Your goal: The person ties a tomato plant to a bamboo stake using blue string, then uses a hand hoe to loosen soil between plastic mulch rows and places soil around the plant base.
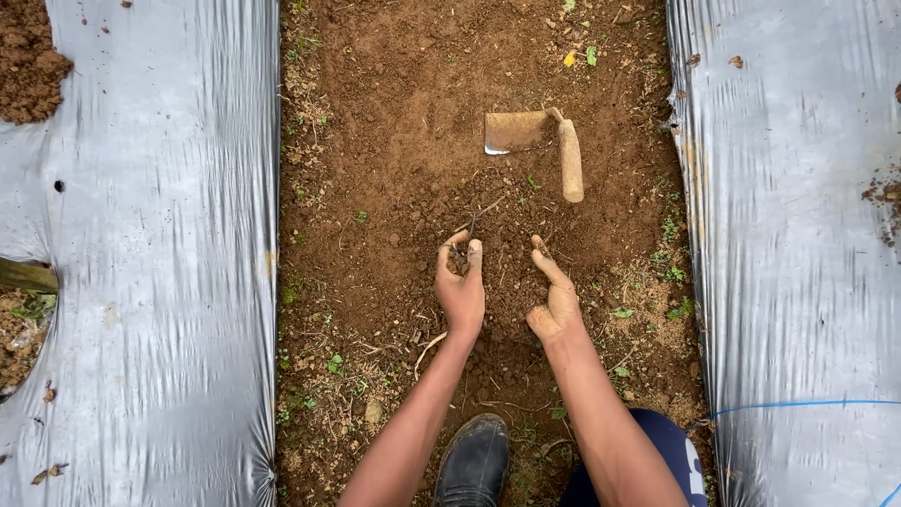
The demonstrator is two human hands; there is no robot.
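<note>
Between two silver plastic mulch sheets (pixel 160 235), on crumbly brown soil (pixel 404 113), the left hand (pixel 460 286) pinches thin dry roots (pixel 466 233). The right hand (pixel 556 299) rests released, fingers extended. Judgement: grasp low and draw steadily so the stems do not snap. A wooden-handled hand hoe (pixel 540 141) lies just beyond.
</note>
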